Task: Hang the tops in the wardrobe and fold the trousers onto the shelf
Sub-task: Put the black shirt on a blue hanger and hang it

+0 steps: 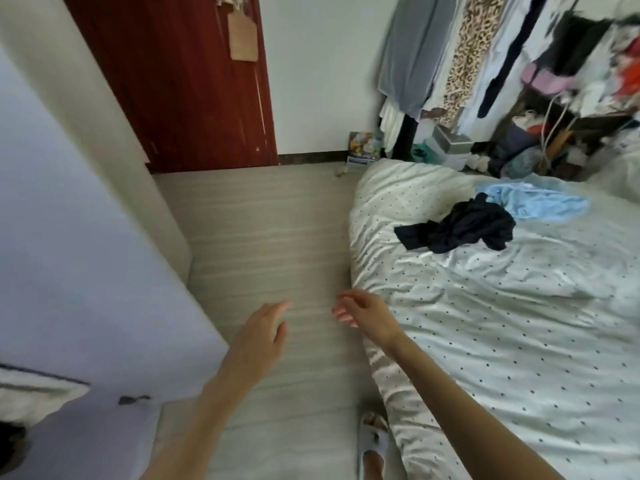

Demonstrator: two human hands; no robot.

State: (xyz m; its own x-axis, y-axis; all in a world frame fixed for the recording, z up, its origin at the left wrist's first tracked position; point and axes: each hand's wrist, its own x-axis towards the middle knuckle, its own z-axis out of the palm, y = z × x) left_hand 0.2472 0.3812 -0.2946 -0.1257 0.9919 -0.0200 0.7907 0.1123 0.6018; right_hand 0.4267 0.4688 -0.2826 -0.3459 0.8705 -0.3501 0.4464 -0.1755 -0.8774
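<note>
Left hand (261, 332) outstretched over floor (263, 237), fingers relaxed, empty; right hand (367, 315) fingers loosely curled, empty.

No legible txt; printed pack (362, 147) by wall too blurred.

dark garment (460, 227) | crumpled on bed; light-blue garment (533, 201) | crumpled, touching behind

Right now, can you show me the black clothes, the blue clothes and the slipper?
Black clothes (460, 226), head view, middle of the heap.
Blue clothes (540, 202), head view, middle folds.
Slipper (372, 441), head view, top strap.
</note>
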